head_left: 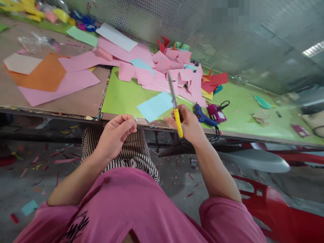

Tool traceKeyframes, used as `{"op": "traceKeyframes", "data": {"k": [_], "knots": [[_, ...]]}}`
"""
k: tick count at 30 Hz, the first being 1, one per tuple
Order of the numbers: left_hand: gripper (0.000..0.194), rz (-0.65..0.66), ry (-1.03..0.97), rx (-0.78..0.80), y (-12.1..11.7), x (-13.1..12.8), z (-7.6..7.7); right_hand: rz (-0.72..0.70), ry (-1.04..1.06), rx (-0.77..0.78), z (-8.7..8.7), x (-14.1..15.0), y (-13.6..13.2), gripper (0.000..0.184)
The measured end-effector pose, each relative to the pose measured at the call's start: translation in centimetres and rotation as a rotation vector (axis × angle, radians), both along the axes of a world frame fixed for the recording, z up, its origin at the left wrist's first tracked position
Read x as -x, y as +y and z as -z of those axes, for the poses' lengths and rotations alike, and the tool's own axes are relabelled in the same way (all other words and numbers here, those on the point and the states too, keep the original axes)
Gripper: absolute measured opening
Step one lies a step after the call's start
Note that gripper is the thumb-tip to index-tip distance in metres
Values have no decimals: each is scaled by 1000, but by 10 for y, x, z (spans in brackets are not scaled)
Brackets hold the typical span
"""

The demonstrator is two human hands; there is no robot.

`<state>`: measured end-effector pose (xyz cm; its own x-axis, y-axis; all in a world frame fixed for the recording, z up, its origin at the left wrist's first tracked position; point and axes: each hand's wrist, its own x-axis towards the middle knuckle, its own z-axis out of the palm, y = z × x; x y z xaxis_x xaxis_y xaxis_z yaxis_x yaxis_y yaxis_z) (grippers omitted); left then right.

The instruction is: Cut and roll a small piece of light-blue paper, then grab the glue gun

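Between thumb and forefinger, my left hand [117, 131] pinches a tiny pale piece [135, 119], apparently a scrap of light blue paper, at the table's front edge. My right hand [188, 123] is closed around scissors with a yellow handle [178, 123]. Their blades point away from me over the table and look shut. A light blue sheet of paper [155, 106] lies on the green tabletop between both hands. Just right of my right hand rests a blue glue gun [204, 116], beside a purple box [216, 113] with a dark cord.
Pink paper pieces [177, 67] pile up at the back against a perforated metal panel [141, 17]. Orange paper [48, 76] and pink sheets lie on the left table. A red chair [280, 209] stands at lower right. Scraps litter the floor.
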<state>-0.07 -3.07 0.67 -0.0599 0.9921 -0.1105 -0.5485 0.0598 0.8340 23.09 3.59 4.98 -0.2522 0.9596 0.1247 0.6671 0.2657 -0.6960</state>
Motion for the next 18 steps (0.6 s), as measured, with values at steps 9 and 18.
{"op": "traceKeyframes", "data": {"k": [9, 18], "knots": [[4, -264, 825, -534, -18, -1, -2, -170, 686, 173, 3, 63, -55, 40], [8, -254, 948, -558, -17, 0, -2, -125, 583, 132, 7, 62, -52, 37]]}}
